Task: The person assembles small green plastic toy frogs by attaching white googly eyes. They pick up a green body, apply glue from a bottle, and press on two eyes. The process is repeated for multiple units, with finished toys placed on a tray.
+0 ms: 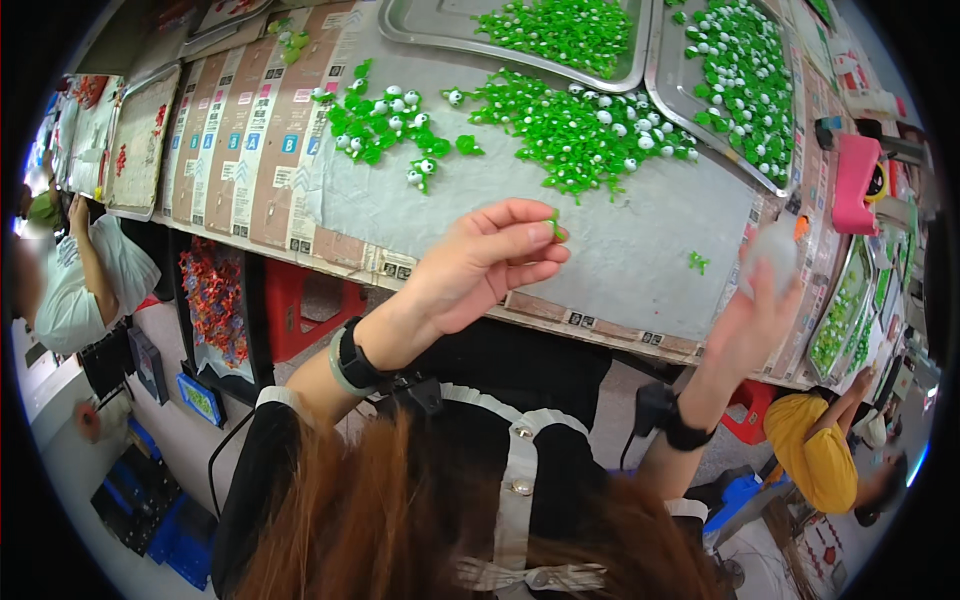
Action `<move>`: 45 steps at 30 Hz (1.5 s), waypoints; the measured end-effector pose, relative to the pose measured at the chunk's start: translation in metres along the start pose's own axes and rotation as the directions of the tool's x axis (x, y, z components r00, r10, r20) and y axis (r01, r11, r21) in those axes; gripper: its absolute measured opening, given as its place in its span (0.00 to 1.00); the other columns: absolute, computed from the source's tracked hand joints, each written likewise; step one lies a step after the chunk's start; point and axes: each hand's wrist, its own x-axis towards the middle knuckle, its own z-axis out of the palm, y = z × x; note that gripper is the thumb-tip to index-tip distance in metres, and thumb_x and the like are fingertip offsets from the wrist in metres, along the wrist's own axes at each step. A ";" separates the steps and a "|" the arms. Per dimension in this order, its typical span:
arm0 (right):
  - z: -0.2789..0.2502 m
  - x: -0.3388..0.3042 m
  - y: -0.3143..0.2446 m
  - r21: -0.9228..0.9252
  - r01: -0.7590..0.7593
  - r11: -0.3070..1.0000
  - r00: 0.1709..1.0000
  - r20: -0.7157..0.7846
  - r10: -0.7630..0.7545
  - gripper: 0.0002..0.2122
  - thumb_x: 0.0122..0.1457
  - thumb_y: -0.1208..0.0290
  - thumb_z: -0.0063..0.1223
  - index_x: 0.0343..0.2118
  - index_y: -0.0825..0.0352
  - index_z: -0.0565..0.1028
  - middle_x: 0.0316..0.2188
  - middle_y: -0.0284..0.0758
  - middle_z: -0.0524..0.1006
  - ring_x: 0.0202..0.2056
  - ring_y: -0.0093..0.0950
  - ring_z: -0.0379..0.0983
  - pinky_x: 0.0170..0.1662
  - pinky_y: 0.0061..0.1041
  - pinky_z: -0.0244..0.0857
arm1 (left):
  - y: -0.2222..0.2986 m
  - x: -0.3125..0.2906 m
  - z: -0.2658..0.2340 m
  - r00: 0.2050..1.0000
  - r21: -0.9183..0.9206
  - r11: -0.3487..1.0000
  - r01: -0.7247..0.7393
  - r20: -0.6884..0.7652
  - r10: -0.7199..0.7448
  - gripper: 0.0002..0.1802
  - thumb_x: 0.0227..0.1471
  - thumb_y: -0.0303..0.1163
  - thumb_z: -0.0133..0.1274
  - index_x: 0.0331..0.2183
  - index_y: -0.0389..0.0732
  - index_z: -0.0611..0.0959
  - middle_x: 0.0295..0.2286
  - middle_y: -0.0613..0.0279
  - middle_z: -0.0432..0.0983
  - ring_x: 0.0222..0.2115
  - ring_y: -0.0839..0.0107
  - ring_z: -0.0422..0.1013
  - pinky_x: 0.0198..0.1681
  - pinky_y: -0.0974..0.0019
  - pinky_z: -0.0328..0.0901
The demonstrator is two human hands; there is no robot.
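My left hand [485, 255] is raised over the near side of the table, with thumb and forefinger pinching a small green plastic figure piece [556, 228]. On the right, my right hand [750, 325], a little blurred, grips a whitish squeeze bottle [771, 252] with an orange tip, held upright. Between the hands, one loose green piece [698, 262] lies on the grey sheet [650, 250]. Beyond my left hand is a large heap of green pieces [570, 135], with white eyeballs at its right side. A smaller cluster of green pieces with eyeballs [385, 120] lies to its left.
Two metal trays [655, 70] of green pieces stand along the far side. A pink tape dispenser [855, 185] sits at the right. Patterned cardboard [235, 130] covers the table's left part. Co-workers sit at the left [95, 270] and right [815, 450].
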 end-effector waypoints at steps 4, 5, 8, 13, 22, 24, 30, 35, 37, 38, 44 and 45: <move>-0.034 0.040 0.050 -0.315 0.074 0.946 0.997 0.031 -0.067 0.17 0.43 0.83 0.48 0.35 0.73 0.57 0.32 0.43 0.67 0.33 0.26 0.66 0.36 0.21 0.62 | 0.002 0.002 0.000 1.000 0.008 1.000 -0.021 -0.019 0.021 0.08 0.45 0.24 0.44 0.32 0.38 0.70 0.31 0.56 0.69 0.30 0.71 0.68 0.33 0.73 0.66; -0.037 0.044 0.057 -0.343 0.084 0.936 0.996 0.048 -0.072 0.18 0.42 0.83 0.50 0.36 0.73 0.56 0.31 0.43 0.68 0.32 0.25 0.66 0.35 0.19 0.62 | 0.003 0.002 -0.001 1.000 0.013 1.000 -0.022 -0.021 0.022 0.08 0.45 0.24 0.44 0.32 0.38 0.70 0.31 0.56 0.69 0.30 0.71 0.68 0.33 0.73 0.66; -0.039 0.041 0.050 -0.742 0.230 0.630 0.949 0.027 -0.315 0.21 0.42 0.80 0.51 0.40 0.73 0.56 0.31 0.38 0.67 0.33 0.24 0.64 0.37 0.19 0.59 | 0.006 0.002 -0.002 0.999 0.022 0.999 -0.032 -0.021 0.032 0.08 0.45 0.24 0.43 0.32 0.38 0.70 0.32 0.55 0.68 0.31 0.71 0.68 0.33 0.73 0.66; 0.003 0.019 0.011 -0.535 0.394 0.747 0.916 0.162 -0.367 0.13 0.45 0.77 0.48 0.36 0.73 0.65 0.29 0.35 0.68 0.31 0.23 0.65 0.36 0.17 0.58 | 0.010 0.002 -0.004 0.999 0.043 0.998 -0.035 -0.014 0.036 0.07 0.45 0.24 0.43 0.32 0.38 0.70 0.31 0.54 0.69 0.31 0.70 0.68 0.33 0.73 0.66; 0.076 0.048 0.049 -0.694 0.406 0.594 0.808 0.576 0.121 0.09 0.44 0.78 0.47 0.31 0.71 0.68 0.23 0.38 0.70 0.23 0.25 0.67 0.27 0.22 0.60 | 0.006 0.002 0.004 0.999 0.097 0.995 -0.025 0.022 0.023 0.06 0.44 0.23 0.44 0.30 0.36 0.69 0.30 0.55 0.69 0.30 0.70 0.69 0.34 0.73 0.66; 0.070 0.041 0.048 -0.531 0.159 0.833 0.837 0.519 0.171 0.09 0.45 0.78 0.46 0.31 0.71 0.68 0.24 0.37 0.70 0.24 0.24 0.68 0.29 0.21 0.61 | 0.005 0.000 -0.001 0.998 0.119 0.991 -0.057 -0.018 0.059 0.06 0.44 0.23 0.44 0.30 0.37 0.69 0.30 0.55 0.69 0.30 0.70 0.69 0.34 0.73 0.66; 0.053 -0.012 0.007 -0.014 -0.689 0.724 0.628 0.488 0.607 0.10 0.47 0.81 0.43 0.34 0.72 0.66 0.28 0.36 0.70 0.29 0.26 0.69 0.33 0.21 0.64 | 0.000 -0.001 0.006 0.975 0.345 0.914 -0.215 0.017 0.223 0.07 0.43 0.23 0.46 0.30 0.33 0.71 0.27 0.59 0.70 0.28 0.74 0.69 0.32 0.75 0.65; 0.032 -0.042 0.009 0.158 -0.771 0.616 0.570 0.602 0.559 0.11 0.46 0.82 0.44 0.35 0.73 0.65 0.29 0.37 0.70 0.31 0.26 0.69 0.34 0.21 0.64 | -0.008 -0.004 0.019 0.955 0.537 0.796 -0.280 0.075 0.286 0.08 0.42 0.20 0.46 0.30 0.31 0.71 0.26 0.58 0.70 0.28 0.73 0.69 0.33 0.73 0.65; 0.041 -0.051 -0.003 0.143 -0.771 0.620 0.581 0.557 0.594 0.11 0.46 0.82 0.45 0.35 0.73 0.65 0.28 0.37 0.70 0.30 0.26 0.69 0.34 0.21 0.64 | -0.010 -0.006 0.020 0.955 0.604 0.749 -0.272 0.075 0.286 0.08 0.42 0.19 0.46 0.31 0.30 0.71 0.25 0.58 0.70 0.28 0.73 0.69 0.33 0.74 0.65; 0.041 -0.052 -0.004 0.112 -0.759 0.641 0.585 0.550 0.596 0.11 0.45 0.83 0.45 0.34 0.73 0.65 0.29 0.37 0.70 0.30 0.25 0.69 0.34 0.20 0.63 | -0.011 -0.007 0.020 0.954 0.619 0.736 -0.274 0.079 0.289 0.08 0.42 0.19 0.46 0.31 0.30 0.72 0.25 0.58 0.70 0.28 0.74 0.69 0.33 0.74 0.65; 0.037 -0.059 -0.004 -0.027 -0.501 0.865 0.727 0.528 0.438 0.08 0.45 0.83 0.46 0.32 0.73 0.67 0.27 0.35 0.70 0.30 0.21 0.68 0.34 0.16 0.61 | -0.012 -0.012 0.026 0.951 0.697 0.660 -0.279 0.107 0.289 0.08 0.42 0.20 0.47 0.30 0.30 0.72 0.26 0.57 0.71 0.28 0.75 0.68 0.33 0.76 0.64; 0.038 -0.059 -0.004 -0.022 -0.500 0.866 0.730 0.527 0.435 0.08 0.45 0.83 0.46 0.31 0.73 0.67 0.27 0.35 0.70 0.30 0.20 0.67 0.34 0.16 0.61 | -0.012 -0.012 0.026 0.950 0.718 0.637 -0.282 0.113 0.292 0.08 0.42 0.20 0.47 0.29 0.30 0.73 0.26 0.57 0.71 0.28 0.75 0.68 0.33 0.76 0.64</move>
